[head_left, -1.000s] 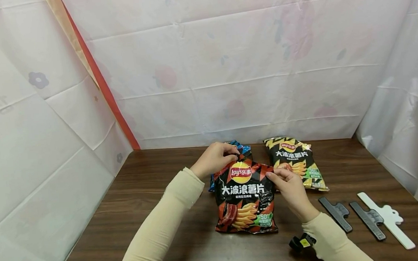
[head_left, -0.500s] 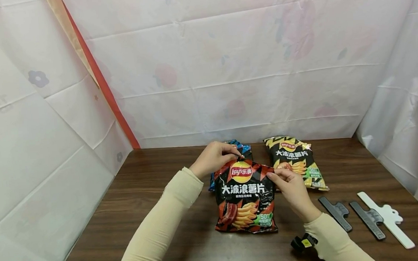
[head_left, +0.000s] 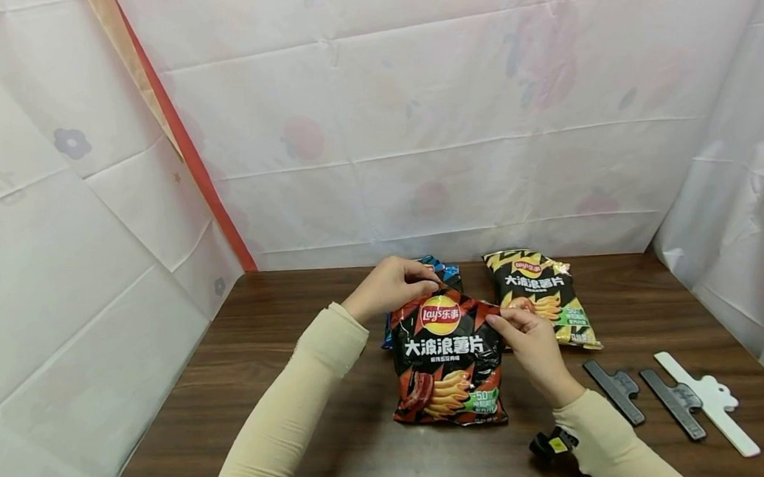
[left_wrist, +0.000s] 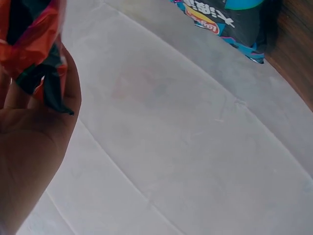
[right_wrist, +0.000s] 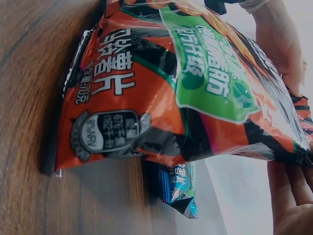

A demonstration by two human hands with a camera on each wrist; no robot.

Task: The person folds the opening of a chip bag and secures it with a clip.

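Note:
A black and red bag of potato chips (head_left: pixel 445 360) stands upright at mid-table, its front facing the head camera. My left hand (head_left: pixel 392 288) pinches its top edge near the middle, and in the left wrist view the red and black corner of the bag (left_wrist: pixel 34 54) shows in front of the fingers. With thumb and fingers, my right hand (head_left: pixel 531 346) grips the top right corner. The right wrist view has the bag's lower end (right_wrist: pixel 112 98) close up, right at the wooden table. Behind it, a blue chip bag (head_left: pixel 449 274) is mostly hidden.
A yellow and black chip bag (head_left: pixel 539 298) lies at the back right. Two dark grey bag clips (head_left: pixel 615 392) and a white clip (head_left: pixel 709 402) lie on the right side of the table (head_left: pixel 233 397). White cloth (head_left: pixel 376 157) encloses the back and sides.

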